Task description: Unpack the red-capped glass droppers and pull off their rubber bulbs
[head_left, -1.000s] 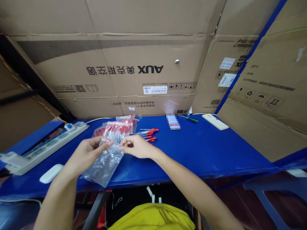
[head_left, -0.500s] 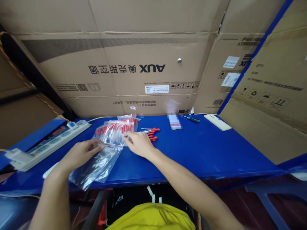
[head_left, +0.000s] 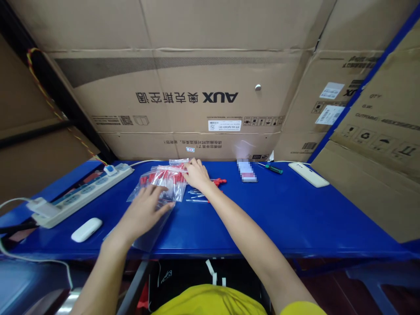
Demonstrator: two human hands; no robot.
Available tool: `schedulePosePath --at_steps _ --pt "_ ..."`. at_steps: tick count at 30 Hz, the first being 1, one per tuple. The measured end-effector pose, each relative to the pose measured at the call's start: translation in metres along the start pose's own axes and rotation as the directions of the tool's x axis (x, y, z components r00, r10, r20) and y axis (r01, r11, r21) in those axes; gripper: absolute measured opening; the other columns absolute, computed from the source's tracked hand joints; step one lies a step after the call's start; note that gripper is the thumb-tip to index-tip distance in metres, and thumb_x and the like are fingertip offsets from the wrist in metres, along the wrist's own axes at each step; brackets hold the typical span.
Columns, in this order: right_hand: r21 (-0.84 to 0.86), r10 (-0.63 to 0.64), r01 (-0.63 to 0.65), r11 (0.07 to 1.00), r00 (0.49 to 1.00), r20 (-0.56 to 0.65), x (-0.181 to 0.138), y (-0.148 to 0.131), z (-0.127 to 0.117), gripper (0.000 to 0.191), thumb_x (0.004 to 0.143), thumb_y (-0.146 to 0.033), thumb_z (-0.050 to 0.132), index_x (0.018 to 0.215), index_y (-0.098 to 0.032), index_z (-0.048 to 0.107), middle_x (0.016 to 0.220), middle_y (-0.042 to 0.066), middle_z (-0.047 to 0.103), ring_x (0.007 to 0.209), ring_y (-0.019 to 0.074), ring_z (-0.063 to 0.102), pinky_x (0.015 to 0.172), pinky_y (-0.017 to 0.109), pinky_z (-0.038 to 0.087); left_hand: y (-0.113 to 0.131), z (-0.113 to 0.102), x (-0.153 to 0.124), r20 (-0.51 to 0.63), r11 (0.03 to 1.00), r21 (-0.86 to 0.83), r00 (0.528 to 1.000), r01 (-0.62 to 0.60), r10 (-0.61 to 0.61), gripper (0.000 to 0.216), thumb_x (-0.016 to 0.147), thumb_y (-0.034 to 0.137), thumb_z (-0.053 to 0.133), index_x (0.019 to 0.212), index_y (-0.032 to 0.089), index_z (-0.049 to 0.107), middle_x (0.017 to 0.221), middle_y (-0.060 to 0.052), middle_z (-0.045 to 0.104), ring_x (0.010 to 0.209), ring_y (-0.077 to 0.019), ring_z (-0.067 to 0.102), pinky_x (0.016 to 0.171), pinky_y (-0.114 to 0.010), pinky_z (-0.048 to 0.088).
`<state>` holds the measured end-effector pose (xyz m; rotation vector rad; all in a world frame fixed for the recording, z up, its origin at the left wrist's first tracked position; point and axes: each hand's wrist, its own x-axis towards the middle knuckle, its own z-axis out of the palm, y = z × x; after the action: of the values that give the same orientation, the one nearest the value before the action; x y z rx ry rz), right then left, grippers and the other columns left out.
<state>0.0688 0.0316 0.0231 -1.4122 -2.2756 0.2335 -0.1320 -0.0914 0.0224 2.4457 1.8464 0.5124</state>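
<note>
My left hand (head_left: 146,212) lies over the clear plastic bags with its thumb and fingers spread apart, touching the plastic. Beneath it, an empty-looking clear bag (head_left: 152,236) reaches toward the table's front edge. My right hand (head_left: 197,174) has its fingers bent down on the far right side of a clear zip bag (head_left: 179,189), seemingly gripping it; the fingertips are partly hidden. Red-handled tools (head_left: 152,176) with thin metal shafts, like small screwdrivers, show through the bags. Several loose ones, with bare metal shafts (head_left: 197,195) and red handles (head_left: 220,181), lie beside my right wrist.
A white power strip (head_left: 87,192) runs along the left, with a white rounded case (head_left: 86,229) near it. Toward the back right are a phone (head_left: 246,171), a green-handled screwdriver (head_left: 273,169) and a white oblong device (head_left: 308,174). Cardboard walls (head_left: 183,70) enclose the blue table (head_left: 278,218).
My right hand has moved from the bag's near edge to its far right side. My left hand has shifted right and spread over the bags. The view has turned slightly left, showing the whole white case.
</note>
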Motion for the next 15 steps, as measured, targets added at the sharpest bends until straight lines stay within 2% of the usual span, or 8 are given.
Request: schedulePosePath --at_steps 2,4,6,8,10,12,15 --pt "0.045 0.014 -0.013 0.999 0.999 -0.029 0.003 0.000 0.005 0.023 0.102 -0.029 0.058 0.117 -0.020 0.073 0.133 0.014 0.061 0.126 0.0279 0.051 0.102 0.041 0.047 0.016 0.017 -0.004 -0.014 1.000 0.010 1.000 0.015 -0.015 0.060 0.093 0.062 0.055 0.134 0.019 0.059 0.130 -0.016 0.061 0.121 -0.0380 0.057 0.104 -0.052 0.048" --pt "0.110 0.022 -0.014 0.994 0.997 -0.070 0.004 0.001 0.009 0.017 0.101 -0.026 0.059 0.107 -0.021 0.074 0.126 0.011 0.065 0.122 0.0258 0.055 0.102 0.039 0.047 0.025 0.033 -0.011 -0.093 0.998 0.028 0.994 0.059 -0.056 0.066 0.096 0.057 0.054 0.148 0.016 0.047 0.136 -0.018 0.057 0.126 -0.0391 0.055 0.101 -0.052 0.049" --pt "0.209 0.017 0.005 0.978 0.994 -0.105 0.006 0.003 0.010 0.013 0.099 -0.022 0.061 0.099 -0.021 0.073 0.118 0.008 0.071 0.114 0.0237 0.061 0.101 0.036 0.048 0.027 0.046 -0.019 -0.158 0.994 0.046 0.983 0.100 -0.092 0.065 0.100 0.053 0.048 0.153 0.016 0.040 0.140 -0.020 0.054 0.129 -0.0397 0.054 0.099 -0.053 0.049" --pt "0.377 0.026 0.026 0.926 0.991 -0.131 0.007 0.007 0.009 0.010 0.096 -0.018 0.061 0.096 -0.021 0.071 0.106 0.005 0.075 0.103 0.0205 0.067 0.097 0.034 0.051 0.023 0.052 -0.026 -0.198 0.991 0.046 0.974 0.123 -0.111 0.060 0.103 0.051 0.043 0.152 0.016 0.041 0.139 -0.021 0.055 0.128 -0.0399 0.054 0.099 -0.054 0.049" --pt "0.591 0.058 0.030 0.806 0.990 -0.129 0.008 0.013 0.004 0.008 0.095 -0.018 0.062 0.094 -0.021 0.070 0.092 0.001 0.076 0.088 0.0170 0.071 0.088 0.030 0.055 0.016 0.054 -0.030 -0.231 0.992 0.036 0.967 0.121 -0.109 0.058 0.104 0.051 0.039 0.149 0.014 0.043 0.137 -0.021 0.055 0.126 -0.0400 0.054 0.101 -0.056 0.048" --pt "0.781 0.092 0.018 0.624 0.991 -0.096 0.005 0.022 -0.004 0.006 0.094 -0.022 0.064 0.092 -0.020 0.068 0.080 -0.001 0.074 0.073 0.0148 0.070 0.075 0.028 0.059 0.008 0.053 -0.031 -0.263 0.995 0.033 0.961 0.098 -0.086 0.060 0.104 0.052 0.036 0.147 0.011 0.043 0.136 -0.022 0.055 0.125 -0.0407 0.054 0.105 -0.057 0.046" --pt "0.929 0.143 0.024 0.368 0.986 -0.082 -0.003 0.039 -0.021 0.015 0.088 -0.032 0.072 0.094 -0.019 0.071 0.078 0.000 0.075 0.067 0.0145 0.070 0.064 0.028 0.062 -0.003 0.047 -0.028 -0.318 0.997 0.025 0.946 0.079 -0.067 0.064 0.103 0.053 0.038 0.146 0.006 0.043 0.135 -0.025 0.054 0.126 -0.0426 0.052 0.107 -0.060 0.044"
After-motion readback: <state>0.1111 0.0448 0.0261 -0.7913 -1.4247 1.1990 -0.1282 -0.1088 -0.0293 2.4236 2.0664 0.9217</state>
